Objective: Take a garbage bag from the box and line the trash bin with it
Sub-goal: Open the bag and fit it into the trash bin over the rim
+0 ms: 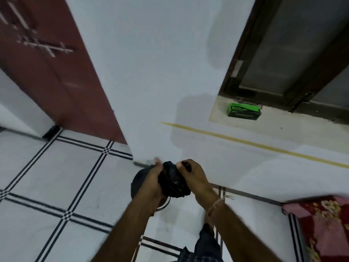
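Note:
A crumpled black garbage bag (173, 181) is bunched between both hands at the lower centre. My left hand (153, 183) grips its left side and my right hand (194, 176) pinches its top right edge. Directly below the hands stands a dark round trash bin (136, 183) on the floor, mostly hidden by my left hand and forearm. The green garbage bag box (244, 110) sits on a pale window ledge to the upper right, well away from the hands.
A white wall (160, 72) stands right behind the bin. A reddish-brown door (56, 72) is on the left and a dark window frame (283, 63) on the right. White floor tiles with black lines spread to the left. A red floral cloth (324, 224) lies at the lower right.

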`<state>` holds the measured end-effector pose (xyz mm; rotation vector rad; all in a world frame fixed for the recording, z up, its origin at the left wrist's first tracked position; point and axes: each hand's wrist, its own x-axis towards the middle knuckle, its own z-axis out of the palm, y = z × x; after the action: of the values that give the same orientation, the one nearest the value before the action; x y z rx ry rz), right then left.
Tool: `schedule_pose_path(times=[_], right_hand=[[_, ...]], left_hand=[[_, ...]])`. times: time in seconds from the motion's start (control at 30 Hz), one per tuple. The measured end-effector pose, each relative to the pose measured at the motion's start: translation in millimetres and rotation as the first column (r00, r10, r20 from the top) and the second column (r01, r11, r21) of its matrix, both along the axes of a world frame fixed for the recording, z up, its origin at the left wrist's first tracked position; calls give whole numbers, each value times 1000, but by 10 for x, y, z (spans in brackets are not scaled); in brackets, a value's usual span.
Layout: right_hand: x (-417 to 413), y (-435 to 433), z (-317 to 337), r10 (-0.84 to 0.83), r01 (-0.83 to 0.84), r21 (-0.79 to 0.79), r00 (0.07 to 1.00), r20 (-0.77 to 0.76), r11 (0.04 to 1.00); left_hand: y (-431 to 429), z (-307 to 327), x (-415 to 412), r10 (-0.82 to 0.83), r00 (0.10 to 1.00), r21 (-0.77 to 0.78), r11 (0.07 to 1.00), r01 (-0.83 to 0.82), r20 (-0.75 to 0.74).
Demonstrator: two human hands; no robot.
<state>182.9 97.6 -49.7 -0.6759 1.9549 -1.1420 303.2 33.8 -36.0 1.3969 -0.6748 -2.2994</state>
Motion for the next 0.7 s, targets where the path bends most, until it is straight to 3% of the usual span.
schedule_pose_path(times=[0.1,0.17,0.3,0.43,0.53,0.6,0.63,0.7], right_hand=[[645,-25,151,61,-61,-1,998,18,998],[927,-9,295,40,-39,-26,998,46,999],[1148,93,351,33,-31,-51,998,47,998],[1393,220,335,87,-81,-48,985,151,996],[1531,284,327,97,-76,-85,957,273,993],[1609,320,339,137,-101,-122,929,345,987],[1629,330,343,162,-117,-139,911,379,983],[1710,321,341,186,-136,-145,889,419,980]], left_hand=[[125,206,664,-214,964,-241,938,248,159],[153,194,1044,-220,945,-323,900,293,243],[122,71,1515,-13,997,-262,965,34,82],[220,196,1801,205,978,-104,973,-208,-35],[309,280,1972,115,993,-83,990,-115,-1],[335,209,2121,-13,995,-175,984,30,98],[328,158,2184,-10,988,-220,974,45,156],[267,67,2318,99,989,-170,982,-80,106]])
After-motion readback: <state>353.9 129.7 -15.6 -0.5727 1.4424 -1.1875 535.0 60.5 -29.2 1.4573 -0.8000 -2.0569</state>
